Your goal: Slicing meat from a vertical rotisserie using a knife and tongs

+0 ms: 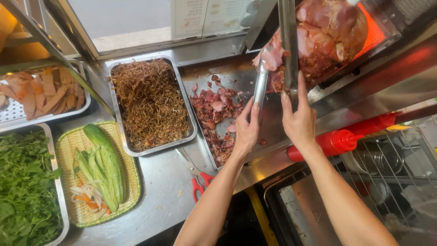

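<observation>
Your left hand (246, 132) is closed around the metal tongs (260, 86), whose tips touch the meat on the spit (325, 36). Your right hand (298, 119) grips the long knife (288, 41) held upright against that meat. Below, a steel tray (200, 81) holds meat shavings (216, 109); beside it another tray (152, 104) holds brown shreds. A basket (100, 173) on the desk holds cucumbers.

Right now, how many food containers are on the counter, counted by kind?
Metal trays: 4, one each of greens, sliced meat, brown shreds, shaved meat
Woven baskets: 1, with cucumbers
Total: 5
</observation>
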